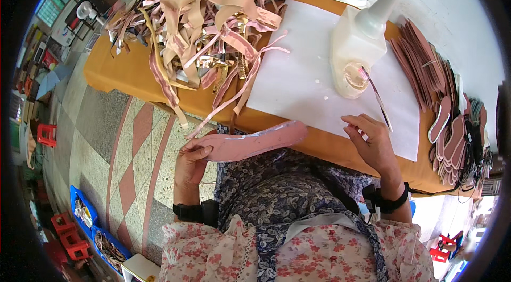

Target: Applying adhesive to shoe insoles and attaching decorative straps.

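Observation:
My left hand (190, 160) grips one end of a pink shoe insole (255, 142), held flat over my lap at the table's front edge. My right hand (372, 141) rests on the white sheet of paper (303, 74), fingers spread and holding nothing. Just beyond it a thin brush (377, 96) leans with its bristles in a small round glue dish (353, 77). A large white glue bottle (362, 34) with a pointed nozzle stands behind the dish.
A heap of pink, beige and gold straps (205, 26) covers the far left of the orange table (128, 72). Stacks of pink insoles (431, 69) line the right side. Blue crates (88, 218) and red stools (47, 134) stand on the tiled floor at left.

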The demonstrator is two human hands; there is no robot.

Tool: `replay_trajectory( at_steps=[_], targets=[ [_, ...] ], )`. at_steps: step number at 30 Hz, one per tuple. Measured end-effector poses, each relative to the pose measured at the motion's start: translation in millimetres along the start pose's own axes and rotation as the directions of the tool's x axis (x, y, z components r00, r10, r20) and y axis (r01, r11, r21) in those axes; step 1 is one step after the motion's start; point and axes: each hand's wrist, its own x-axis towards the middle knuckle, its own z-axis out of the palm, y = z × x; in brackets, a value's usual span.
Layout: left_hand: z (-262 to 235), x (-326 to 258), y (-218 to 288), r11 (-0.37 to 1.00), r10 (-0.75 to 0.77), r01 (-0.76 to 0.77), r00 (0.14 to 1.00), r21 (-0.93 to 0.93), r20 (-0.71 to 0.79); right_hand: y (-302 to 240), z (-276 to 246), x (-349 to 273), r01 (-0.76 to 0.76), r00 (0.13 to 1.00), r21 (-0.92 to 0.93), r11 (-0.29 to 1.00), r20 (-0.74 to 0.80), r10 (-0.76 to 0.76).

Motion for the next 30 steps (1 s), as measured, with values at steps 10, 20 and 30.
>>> replay_trajectory(
  at_steps=[10,20,30],
  targets=[
    [-10,14,13,0.975,0.219,-0.216,0.973,-0.054,0.068,-6,0,1,-0.010,0.998,0.001,1.000,0.063,0.010],
    [40,11,60,0.926,0.353,-0.368,0.924,0.082,0.148,-1,-2,-4,0.019,0.999,-0.003,1.000,0.037,-0.019],
    [122,-5,113,0.917,0.389,-0.398,0.868,-0.034,0.310,-4,-8,-6,-0.032,0.999,0.259,0.965,-0.010,0.036]
  ],
)
